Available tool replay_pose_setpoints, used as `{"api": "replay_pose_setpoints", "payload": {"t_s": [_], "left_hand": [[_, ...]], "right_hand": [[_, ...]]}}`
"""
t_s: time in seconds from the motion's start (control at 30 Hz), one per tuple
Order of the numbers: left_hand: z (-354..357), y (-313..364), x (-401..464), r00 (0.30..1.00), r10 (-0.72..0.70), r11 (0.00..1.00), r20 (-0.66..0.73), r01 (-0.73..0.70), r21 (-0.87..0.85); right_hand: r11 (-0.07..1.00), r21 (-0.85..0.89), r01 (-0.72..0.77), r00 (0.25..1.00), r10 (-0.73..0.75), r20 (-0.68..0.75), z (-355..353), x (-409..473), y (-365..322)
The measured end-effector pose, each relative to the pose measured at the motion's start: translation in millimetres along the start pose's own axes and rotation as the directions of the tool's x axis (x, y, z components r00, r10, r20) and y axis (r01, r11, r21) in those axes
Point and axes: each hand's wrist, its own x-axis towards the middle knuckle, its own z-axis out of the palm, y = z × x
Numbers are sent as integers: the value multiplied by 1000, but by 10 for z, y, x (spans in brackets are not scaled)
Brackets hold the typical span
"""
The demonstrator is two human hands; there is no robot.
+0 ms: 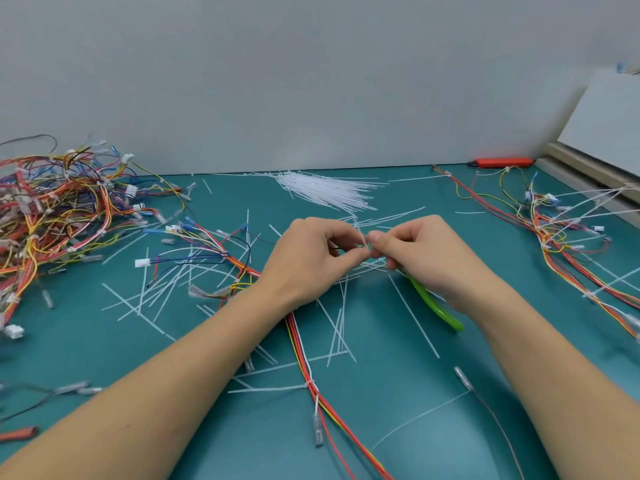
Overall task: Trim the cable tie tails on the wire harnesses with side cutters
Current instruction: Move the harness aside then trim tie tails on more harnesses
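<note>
My left hand [308,251] and right hand [412,251] both pinch the cable tie [358,230], tail pointing far (upright-ish), while the green-handled side cutters [437,308] lie on the worktop [433,427] under my right wrist, nearest.

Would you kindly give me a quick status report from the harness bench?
Both hands pinching a white cable tie mid-bench. Green-handled side cutters under right hand, not cutting. Loose trimmed tails litter the mat.
</note>
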Motion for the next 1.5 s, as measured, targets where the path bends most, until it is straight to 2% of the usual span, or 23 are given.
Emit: {"api": "replay_pose_setpoints", "payload": {"t_s": [0.17,0.37,0.47,0.57,0.63,0.7,0.83,0.97,1.1,1.3,1.5], "left_hand": [[-15,2,-4,999,-17,1000,50,16,22],[-47,-69,-1,998,-67,997,-12,68,48],[-43,-74,-6,997,-66,994,28,63,89],[-46,-72,-2,996,-81,991,43,76,109],[-46,-59,-5,995,-85,989,47,79,123],[-41,-47,-11,996,-73,987,57,64,151],[-44,-65,-10,996,-62,986,70,50,157],[-36,-50,-13,995,-65,993,81,56,105],[-43,-59,-8,994,-83,996,65,80,49],[-30,-50,-1,993,-90,994,79,84,75],[-25,-1,15,991,-101,990,89,91,109]], "right_hand": [[999,-51,13,1000,-12,20,30,17,32],[998,-59,-9,999,6,-45,-61,40,49],[985,-172,2,999,-11,-52,-66,24,45],[952,-298,71,986,-112,-122,-75,20,43],[929,-335,157,971,-208,-120,-49,0,5],[926,-290,241,957,-276,-88,32,-29,-32],[938,-158,307,948,-316,-35,235,-45,-65],[958,-58,280,953,-285,-106,274,-8,-41],[966,-22,258,962,-259,-87,263,-14,-41],[968,-35,249,953,-251,-172,305,-10,-47],[968,81,238,951,-216,-222,341,28,-39]]}}
